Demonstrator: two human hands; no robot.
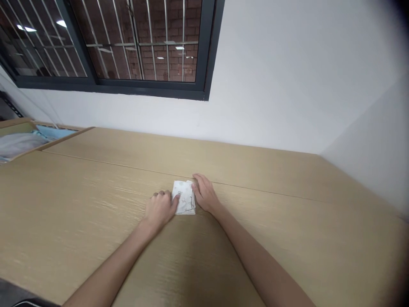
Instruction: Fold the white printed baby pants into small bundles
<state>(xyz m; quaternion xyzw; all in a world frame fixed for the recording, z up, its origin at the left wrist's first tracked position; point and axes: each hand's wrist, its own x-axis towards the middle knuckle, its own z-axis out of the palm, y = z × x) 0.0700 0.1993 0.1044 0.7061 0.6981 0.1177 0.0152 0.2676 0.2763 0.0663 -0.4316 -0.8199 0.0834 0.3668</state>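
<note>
A small folded white cloth [184, 197] with a faint printed pattern lies on the tan tabletop, its layers showing along the right edge. It could also be soft paper; I cannot tell which. My left hand [159, 208] is at its left side, fingers curled and the thumb pressed on its top face. At the right side is my right hand [205, 194], its fingers stretched out on the tabletop and its thumb touching the upper right edge of the folded layers.
The wide tan tabletop [96, 204] has a seam running across it behind the hands. A wooden-edged box [60, 137] with blue and whitish fabric or plastic stands at the far left. Behind are a white wall [271, 85] and a dark-framed window [143, 87] with metal bars.
</note>
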